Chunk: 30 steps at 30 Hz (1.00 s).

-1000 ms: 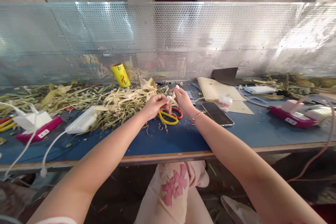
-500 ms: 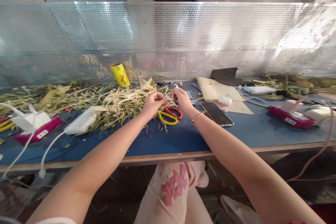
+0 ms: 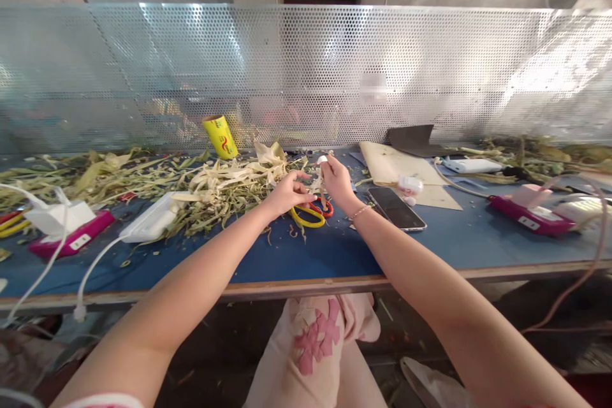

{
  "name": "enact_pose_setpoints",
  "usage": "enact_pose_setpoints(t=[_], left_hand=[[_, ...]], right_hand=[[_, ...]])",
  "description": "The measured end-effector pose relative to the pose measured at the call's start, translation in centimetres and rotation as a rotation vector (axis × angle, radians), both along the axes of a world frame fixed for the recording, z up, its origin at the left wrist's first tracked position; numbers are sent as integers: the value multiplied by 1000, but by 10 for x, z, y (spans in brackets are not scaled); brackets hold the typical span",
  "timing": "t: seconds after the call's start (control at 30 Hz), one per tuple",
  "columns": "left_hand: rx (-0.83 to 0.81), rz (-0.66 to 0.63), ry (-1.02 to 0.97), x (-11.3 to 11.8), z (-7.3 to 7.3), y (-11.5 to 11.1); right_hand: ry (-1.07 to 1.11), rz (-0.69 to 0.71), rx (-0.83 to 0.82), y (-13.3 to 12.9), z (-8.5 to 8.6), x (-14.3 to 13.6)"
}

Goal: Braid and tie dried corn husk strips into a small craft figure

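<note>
My right hand is closed in a pinch on a pale dried husk strip that hangs below its fingers. A small white piece shows at the top of that hand; I cannot make out what it is. My left hand is open just to the left, index finger and thumb apart, its fingertips close to the strip's lower end. Under both hands lie scissors with yellow and red handles, their blades hidden. A heap of dried husks lies beside my left hand.
A yellow tube stands tilted near the perforated metal screen. Right of my hands are a phone, a small white case and brown paper. Magenta power strips with cables sit at both sides of the blue table.
My left hand has opened and drawn slightly away from my right hand, its fingers now apart. The right hand has risen slightly with the strip hanging from it.
</note>
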<state>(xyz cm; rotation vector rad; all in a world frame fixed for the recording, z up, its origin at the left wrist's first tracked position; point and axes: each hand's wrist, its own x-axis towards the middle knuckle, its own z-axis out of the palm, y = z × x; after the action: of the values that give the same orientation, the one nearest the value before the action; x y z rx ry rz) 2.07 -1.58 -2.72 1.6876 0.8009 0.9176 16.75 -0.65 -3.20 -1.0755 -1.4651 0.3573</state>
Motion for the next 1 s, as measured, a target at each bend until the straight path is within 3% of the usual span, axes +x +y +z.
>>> enact_pose_setpoints(t=[0.3, 0.47, 0.63, 0.8, 1.0], left_hand=[[-178, 14, -141, 2, 0, 3], [-21, 108, -120, 3, -2, 4], [-55, 150, -112, 10, 1, -8], [-113, 172, -208, 15, 0, -10], [0, 227, -148, 10, -3, -4]], right_hand=[[-109, 82, -8, 0, -1, -4], [-204, 118, 41, 0, -2, -5], [-222, 159, 111, -4, -2, -10], [-167, 116, 27, -10, 0, -19], [-139, 108, 10, -9, -1, -22]])
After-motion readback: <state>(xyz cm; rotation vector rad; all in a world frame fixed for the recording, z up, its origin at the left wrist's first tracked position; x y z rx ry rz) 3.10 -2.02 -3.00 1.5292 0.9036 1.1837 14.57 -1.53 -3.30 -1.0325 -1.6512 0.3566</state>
